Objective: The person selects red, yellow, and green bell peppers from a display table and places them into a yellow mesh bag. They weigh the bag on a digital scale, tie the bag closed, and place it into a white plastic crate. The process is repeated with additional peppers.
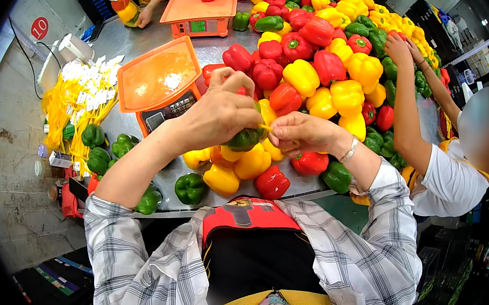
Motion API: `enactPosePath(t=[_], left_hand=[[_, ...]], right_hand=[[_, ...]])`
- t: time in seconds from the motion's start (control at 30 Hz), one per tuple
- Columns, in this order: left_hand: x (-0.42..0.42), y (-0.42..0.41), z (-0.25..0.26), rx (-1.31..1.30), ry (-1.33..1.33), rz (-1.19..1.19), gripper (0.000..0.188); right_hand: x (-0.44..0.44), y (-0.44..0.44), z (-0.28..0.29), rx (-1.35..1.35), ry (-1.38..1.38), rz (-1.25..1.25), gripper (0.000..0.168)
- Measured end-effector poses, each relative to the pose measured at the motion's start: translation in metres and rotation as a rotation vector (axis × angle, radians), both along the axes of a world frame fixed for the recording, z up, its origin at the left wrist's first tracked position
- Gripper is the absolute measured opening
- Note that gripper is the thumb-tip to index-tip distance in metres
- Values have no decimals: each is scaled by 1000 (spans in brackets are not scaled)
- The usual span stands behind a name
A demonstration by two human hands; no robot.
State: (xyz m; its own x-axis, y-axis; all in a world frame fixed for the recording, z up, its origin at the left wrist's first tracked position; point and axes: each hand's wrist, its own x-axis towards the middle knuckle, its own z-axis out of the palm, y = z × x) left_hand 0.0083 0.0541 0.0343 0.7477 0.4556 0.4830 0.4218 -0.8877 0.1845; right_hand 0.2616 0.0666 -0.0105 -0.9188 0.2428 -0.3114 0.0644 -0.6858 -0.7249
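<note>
My left hand (226,111) is closed over a dark green bell pepper (244,140) that looks wrapped in fine netting. From its right side a yellow strand of netting (265,128) runs to my right hand (306,134), pinched between thumb and fingers. More yellow material shows under the right fingers. What lies inside my left palm is hidden. Below both hands are yellow bell peppers (252,161) and a red bell pepper (272,182) on the metal table (166,184).
Left of my hands stands an orange digital scale (159,78); a second scale (187,12) carries a red pepper. Yellow net bags with white tags (81,101) lie at the left. Mixed peppers (314,66) heap ahead. A co-worker's arms (409,93) reach in from the right; another person's hand (144,17) holds netted peppers.
</note>
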Motion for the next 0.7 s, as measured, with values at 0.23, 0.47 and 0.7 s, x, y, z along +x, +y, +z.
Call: enactPosePath(t=[0.23, 0.47, 0.7], left_hand=[[15, -9, 17, 363, 380, -269, 14], [23, -7, 35, 668, 628, -650, 16], [14, -3, 29, 806, 474, -646, 24]], right_hand=[[-3, 39, 67, 1381, -292, 269, 20], [-61, 39, 114, 1866, -415, 603, 11], [-72, 38, 116, 1937, -139, 492, 9]])
